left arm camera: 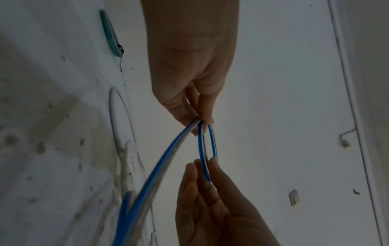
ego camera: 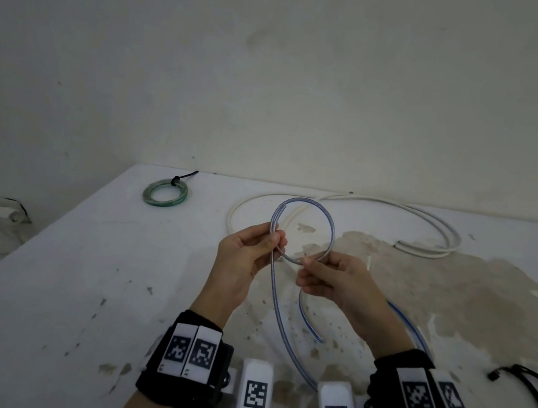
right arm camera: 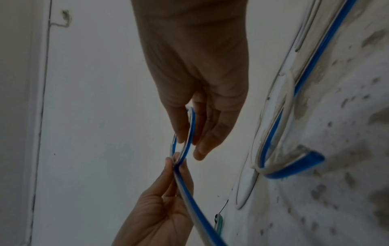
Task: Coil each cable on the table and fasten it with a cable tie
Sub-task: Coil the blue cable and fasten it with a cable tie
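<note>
**One cable tied, second just begun**

The green cable coil (ego camera: 165, 193) at the counter's (ego camera: 43, 276) far left corner is done, cinched with a black cable tie (ego camera: 182, 177). My left hand (ego camera: 246, 256) pinches the crossing of the first loop in the clear blue-striped cable (ego camera: 308, 209), held above the counter's middle; my right hand (ego camera: 336, 282) pinches the loop's near side. Its long tail and the white cable (ego camera: 430, 226) behind it remain uncoiled.

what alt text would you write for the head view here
Two hands hold a clear cable with a blue stripe above a stained white table: the left hand pinches the first loop where it crosses, the right hand holds its near side. Behind lie a tied green coil and a loose white cable.
</note>
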